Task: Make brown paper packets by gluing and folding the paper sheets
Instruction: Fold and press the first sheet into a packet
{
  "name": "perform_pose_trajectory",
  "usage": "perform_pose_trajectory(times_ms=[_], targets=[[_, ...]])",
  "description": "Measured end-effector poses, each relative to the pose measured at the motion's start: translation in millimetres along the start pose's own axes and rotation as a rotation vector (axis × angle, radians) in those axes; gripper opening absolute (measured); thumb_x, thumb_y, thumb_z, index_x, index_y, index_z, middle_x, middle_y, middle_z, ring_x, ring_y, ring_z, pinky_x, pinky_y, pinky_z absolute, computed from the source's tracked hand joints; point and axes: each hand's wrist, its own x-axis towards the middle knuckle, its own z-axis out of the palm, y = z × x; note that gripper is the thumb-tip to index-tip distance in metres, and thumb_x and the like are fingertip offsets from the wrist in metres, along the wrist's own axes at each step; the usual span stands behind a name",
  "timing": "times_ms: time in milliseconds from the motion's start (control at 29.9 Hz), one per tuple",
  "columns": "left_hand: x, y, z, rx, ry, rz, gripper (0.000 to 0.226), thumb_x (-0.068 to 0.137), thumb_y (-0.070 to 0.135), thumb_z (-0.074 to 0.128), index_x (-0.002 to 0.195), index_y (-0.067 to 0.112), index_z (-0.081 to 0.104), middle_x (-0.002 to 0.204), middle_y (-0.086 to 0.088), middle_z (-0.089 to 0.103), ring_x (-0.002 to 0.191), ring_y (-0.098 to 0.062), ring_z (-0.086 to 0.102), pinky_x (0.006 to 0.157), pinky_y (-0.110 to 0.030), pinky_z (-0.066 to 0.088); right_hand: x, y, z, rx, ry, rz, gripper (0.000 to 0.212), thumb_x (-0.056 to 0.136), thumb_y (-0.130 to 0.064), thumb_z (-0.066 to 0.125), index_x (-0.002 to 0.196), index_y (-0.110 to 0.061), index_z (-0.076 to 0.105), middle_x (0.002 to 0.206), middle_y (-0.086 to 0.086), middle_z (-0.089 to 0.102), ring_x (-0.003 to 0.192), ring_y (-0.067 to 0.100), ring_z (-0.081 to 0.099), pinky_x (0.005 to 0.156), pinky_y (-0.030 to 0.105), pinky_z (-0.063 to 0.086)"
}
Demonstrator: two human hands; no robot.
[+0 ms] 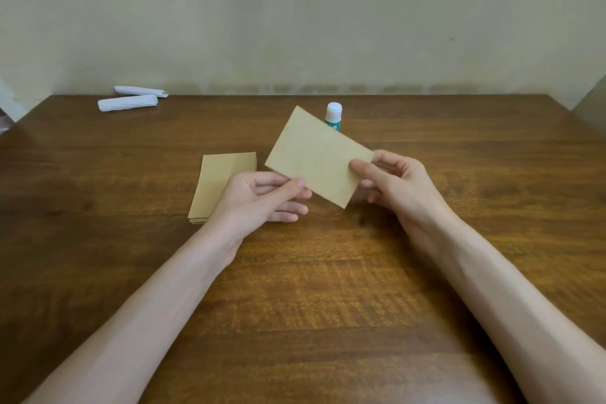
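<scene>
A brown paper sheet (316,154) is held tilted above the wooden table (295,289), both hands on it. My left hand (262,197) pinches its near left edge between thumb and fingers. My right hand (393,184) pinches its right edge the same way. A stack of brown paper sheets (218,180) lies on the table just left of the held sheet, partly hidden behind my left hand. A glue stick (333,115) with a white cap and green body stands upright behind the held sheet, its lower part covered by it.
Two white rolled paper bundles (131,99) lie at the table's far left, near the wall (295,10). The table's far edge meets the wall.
</scene>
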Motion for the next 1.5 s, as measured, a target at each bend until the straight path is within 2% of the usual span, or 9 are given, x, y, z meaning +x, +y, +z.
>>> perform_pose_trajectory(times_ms=[134, 234, 334, 401, 501, 601, 768, 1069, 1503], targets=[[-1, -1, -1, 0.018, 0.03, 0.093, 0.023, 0.094, 0.028, 0.074, 0.111, 0.014, 0.078, 0.099, -0.003, 0.081, 0.09, -0.023, 0.078, 0.076, -0.03, 0.065, 9, -4, -22, 0.081, 0.096, 0.011, 0.014, 0.099, -0.022, 0.075, 0.088, -0.014, 0.07, 0.099, 0.017, 0.078, 0.084, 0.021, 0.066, 0.084, 0.04, 0.051], [0, -1, 0, 0.032, 0.027, 0.128, 0.021, 0.096, 0.028, 0.071, 0.112, 0.016, 0.078, 0.1, -0.004, 0.08, 0.089, -0.024, 0.078, 0.076, -0.031, 0.065, 19, -3, -37, 0.204, 0.264, -0.023, 0.006, 0.098, -0.02, 0.076, 0.099, -0.014, 0.075, 0.096, 0.006, 0.08, 0.076, 0.011, 0.064, 0.077, 0.028, 0.05], [0, -2, 1, 0.046, 0.03, 0.152, 0.02, 0.097, 0.027, 0.071, 0.113, 0.016, 0.078, 0.099, -0.004, 0.08, 0.087, -0.025, 0.078, 0.074, -0.031, 0.064, 26, 0, -46, 0.23, 0.42, -0.018, 0.027, 0.097, -0.016, 0.077, 0.121, -0.02, 0.067, 0.097, 0.001, 0.082, 0.077, 0.011, 0.075, 0.074, 0.024, 0.059], [0, -2, 2, 0.049, 0.033, 0.162, 0.02, 0.097, 0.026, 0.071, 0.113, 0.016, 0.078, 0.099, -0.005, 0.08, 0.086, -0.025, 0.077, 0.073, -0.03, 0.064, 29, 5, -50, 0.092, 0.448, -0.026, 0.048, 0.095, -0.019, 0.08, 0.137, -0.021, 0.058, 0.095, 0.0, 0.081, 0.087, 0.015, 0.079, 0.084, 0.031, 0.063], [0, -3, 2, 0.043, 0.031, 0.176, 0.021, 0.097, 0.024, 0.07, 0.115, 0.016, 0.076, 0.099, -0.005, 0.08, 0.084, -0.025, 0.077, 0.071, -0.029, 0.064, 36, 16, -54, -0.446, 0.488, -0.072, 0.07, 0.089, -0.034, 0.086, 0.148, -0.023, 0.049, 0.133, 0.005, 0.068, 0.123, 0.02, 0.066, 0.104, 0.04, 0.054], [1, -4, 2, 0.055, 0.032, 0.19, 0.02, 0.098, 0.023, 0.07, 0.116, 0.017, 0.076, 0.098, -0.005, 0.08, 0.083, -0.024, 0.077, 0.07, -0.028, 0.063, 40, 23, -52, -0.812, 0.502, -0.141, 0.06, 0.087, -0.041, 0.085, 0.139, -0.025, 0.06, 0.146, 0.01, 0.048, 0.137, 0.029, 0.043, 0.105, 0.041, 0.044], [2, -5, 3, 0.09, 0.039, 0.213, 0.019, 0.098, 0.023, 0.069, 0.116, 0.019, 0.075, 0.097, -0.003, 0.079, 0.082, -0.023, 0.077, 0.067, -0.027, 0.062, 45, 33, -52, -1.025, 0.499, -0.216, 0.032, 0.094, -0.05, 0.076, 0.115, -0.027, 0.079, 0.151, 0.01, 0.048, 0.144, 0.034, 0.031, 0.111, 0.05, 0.033], [2, -7, 0, 0.118, 0.06, 0.243, 0.018, 0.099, 0.024, 0.069, 0.115, 0.019, 0.076, 0.098, -0.004, 0.079, 0.083, -0.025, 0.076, 0.068, -0.031, 0.06, 53, 37, -47, -1.068, 0.44, -0.283, 0.042, 0.1, -0.057, 0.061, 0.119, -0.023, 0.077, 0.138, 0.004, 0.068, 0.14, 0.028, 0.043, 0.108, 0.05, 0.027], [5, 2, -14, 0.233, 0.116, 0.307, 0.015, 0.097, 0.021, 0.071, 0.11, 0.021, 0.078, 0.101, 0.005, 0.079, 0.096, -0.015, 0.075, 0.082, -0.033, 0.062, 49, 32, -39, -0.987, 0.406, -0.382, 0.039, 0.1, -0.048, 0.066, 0.131, -0.025, 0.071, 0.146, 0.006, 0.056, 0.141, 0.028, 0.044, 0.114, 0.051, 0.027]])
